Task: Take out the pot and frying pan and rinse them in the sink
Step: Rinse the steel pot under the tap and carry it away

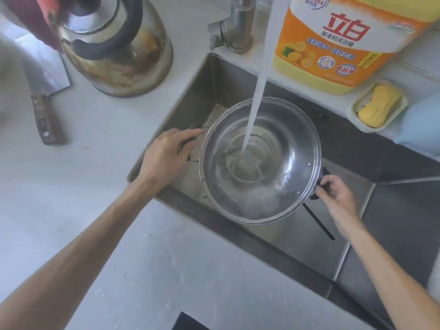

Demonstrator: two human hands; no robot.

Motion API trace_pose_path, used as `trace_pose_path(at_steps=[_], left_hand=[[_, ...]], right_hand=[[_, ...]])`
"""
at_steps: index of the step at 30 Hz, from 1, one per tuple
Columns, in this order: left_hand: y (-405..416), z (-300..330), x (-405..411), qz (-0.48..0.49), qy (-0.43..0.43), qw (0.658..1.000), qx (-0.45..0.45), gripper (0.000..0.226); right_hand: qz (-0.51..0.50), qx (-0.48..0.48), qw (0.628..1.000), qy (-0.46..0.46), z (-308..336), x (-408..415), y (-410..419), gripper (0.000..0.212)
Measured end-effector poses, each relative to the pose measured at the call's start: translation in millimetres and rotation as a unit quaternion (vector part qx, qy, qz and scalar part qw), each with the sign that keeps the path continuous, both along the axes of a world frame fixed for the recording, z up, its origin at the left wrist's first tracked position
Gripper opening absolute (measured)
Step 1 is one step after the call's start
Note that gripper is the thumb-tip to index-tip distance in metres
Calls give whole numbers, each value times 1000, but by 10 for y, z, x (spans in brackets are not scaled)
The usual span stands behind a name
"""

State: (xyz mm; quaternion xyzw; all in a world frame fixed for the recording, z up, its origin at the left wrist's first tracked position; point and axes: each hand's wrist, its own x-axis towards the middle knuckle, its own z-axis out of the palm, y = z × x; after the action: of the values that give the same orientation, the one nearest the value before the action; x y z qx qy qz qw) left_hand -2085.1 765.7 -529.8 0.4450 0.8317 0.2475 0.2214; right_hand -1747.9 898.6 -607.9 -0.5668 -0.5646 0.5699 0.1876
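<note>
The pot (260, 160), a round stainless-steel vessel, sits inside the sink (309, 239) with its mouth facing up. A stream of water (258, 91) runs from the tap (235, 25) at the rear edge of the sink and strikes the pot's inner base, where water pools and foams toward the near wall. The left hand (166, 154) is at the pot's left side handle; its fingers are curled over the dark grip, with the index finger extended toward the rim. The right hand (335, 194) is closed on the dark handle at the pot's right side. A dark, thin utensil (319, 222) lies on the sink floor beneath the pot's near right edge; its type cannot be told. On the desk (83, 186) left of the sink stands a steel kettle (114, 44) with a dark handle, and beside it lies a cleaver (45, 91) with a wooden grip. On the ledge behind the sink, right of the tap, stands a large orange and yellow detergent bottle (345, 44). Just right of it, a soap dish (354, 108) holds a yellow bar of soap (378, 106).
</note>
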Motion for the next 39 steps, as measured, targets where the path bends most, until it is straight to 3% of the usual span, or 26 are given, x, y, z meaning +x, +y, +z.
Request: trace_pose_path(at_steps=[4,7,12,15,22,27,32,34,39], left_hand=[[87,296,0,22,17,999,27,29],[126,387,-31,32,10,999,-28,27],[-52,100,-33,-5,-13,990,-141,20],[-150,-162,60,-13,-40,982,-184,21],[-89,-396,213,12,-86,985,-146,19],[-102,-141,211,13,-44,997,-63,23],[-102,182,161,-41,9,999,29,22],[-72,228,148,-43,-16,999,21,23],[-61,28,70,-19,-65,993,-94,20]], right_hand=[[58,-83,995,5,-239,-55,-170,20],[55,-106,993,5,-293,-13,-156,20],[14,-31,999,-6,-83,116,91,20],[38,43,998,-16,140,159,282,22],[55,129,990,-11,314,245,401,24],[11,52,999,-11,160,240,215,31],[15,-70,997,-1,-168,167,-82,19],[13,-98,995,23,-271,173,-158,12],[22,-80,996,-15,-191,342,-97,24]])
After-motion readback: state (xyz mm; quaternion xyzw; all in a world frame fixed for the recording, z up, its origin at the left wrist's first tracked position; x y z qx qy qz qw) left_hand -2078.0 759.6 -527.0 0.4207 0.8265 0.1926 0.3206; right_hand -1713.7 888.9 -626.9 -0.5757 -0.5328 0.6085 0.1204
